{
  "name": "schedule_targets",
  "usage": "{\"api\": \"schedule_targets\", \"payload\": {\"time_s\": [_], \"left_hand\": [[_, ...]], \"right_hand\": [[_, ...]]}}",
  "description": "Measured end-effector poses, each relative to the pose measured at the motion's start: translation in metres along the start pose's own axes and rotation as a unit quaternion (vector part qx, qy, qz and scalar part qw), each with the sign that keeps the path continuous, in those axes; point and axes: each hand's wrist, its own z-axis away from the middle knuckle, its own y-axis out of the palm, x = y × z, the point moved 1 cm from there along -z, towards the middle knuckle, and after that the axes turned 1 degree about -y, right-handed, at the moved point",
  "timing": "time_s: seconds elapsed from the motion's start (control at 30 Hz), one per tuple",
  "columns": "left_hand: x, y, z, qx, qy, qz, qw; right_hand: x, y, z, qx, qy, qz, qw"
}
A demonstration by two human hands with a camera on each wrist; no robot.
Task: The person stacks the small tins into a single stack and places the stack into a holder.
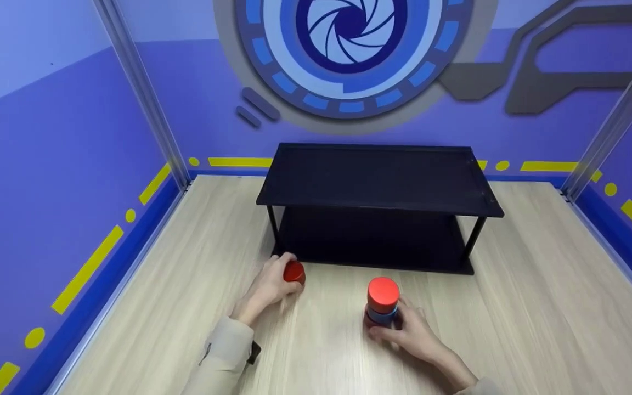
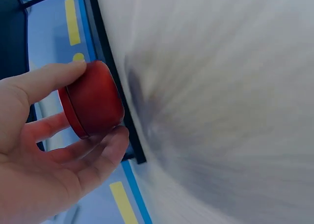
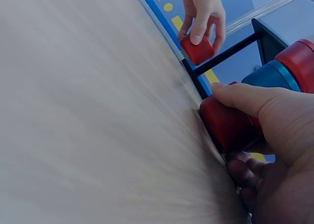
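Note:
My left hand [image 1: 266, 284] grips a small round red tin [image 2: 95, 101] with a lid, thumb on one side and fingers on the other, by the near left corner of a black two-tier shelf [image 1: 376, 175]. To the right, in front of the shelf, stands a stack of tins. My right hand [image 1: 419, 334] holds the lowest one, a red tin [image 3: 226, 123], between thumb and fingers. A blue tin [image 3: 271, 76] sits in the middle, and another red tin [image 1: 383, 293] tops the stack. Whether the left tin touches the table cannot be told.
The shelf's lower tier [image 1: 371, 236] lies close to the table, with thin black posts [image 1: 474, 240] at its corners. A pale wood-grain table [image 1: 327, 351] spreads under both hands. Blue printed panels [image 1: 63, 181] wall it in at the back and sides.

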Motion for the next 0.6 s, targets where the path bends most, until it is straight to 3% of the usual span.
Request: {"api": "schedule_targets", "payload": {"time_s": [0.33,0.6], "left_hand": [[-0.02,0.0,0.003,0.01,0.033,0.01,0.9993],[-0.021,0.011,0.007,0.017,0.043,0.015,0.9988]], "right_hand": [[0.0,0.002,0.0,0.001,0.0,0.0,1.0],[0.0,0.001,0.002,-0.012,0.011,0.01,1.0]]}}
